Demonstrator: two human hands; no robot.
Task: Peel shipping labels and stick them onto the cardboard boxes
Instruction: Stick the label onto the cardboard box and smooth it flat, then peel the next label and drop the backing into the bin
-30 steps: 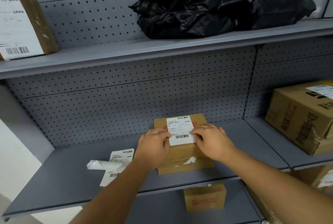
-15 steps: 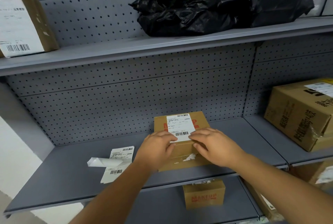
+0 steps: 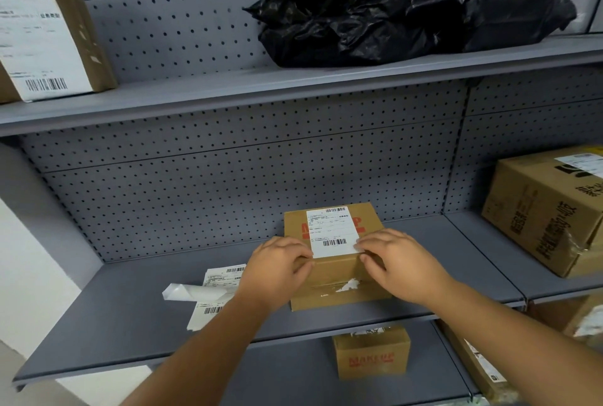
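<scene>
While the spare labels (image 3: 213, 299) lie w/ a curled backing strip at shelf (image 3: 107, 334) left, we note L hand (image 3: 277, 270) fingers curled on the box (image 3: 339, 275) front-top edge, gripping nothing. Mid-shelf, the label (image 3: 331, 231) sits flat on the box top. R hand (image 3: 396, 262) fingertips press its near-right corner, not pinching; paper looks thin, floppy, so press edges, hold box by sides.
</scene>
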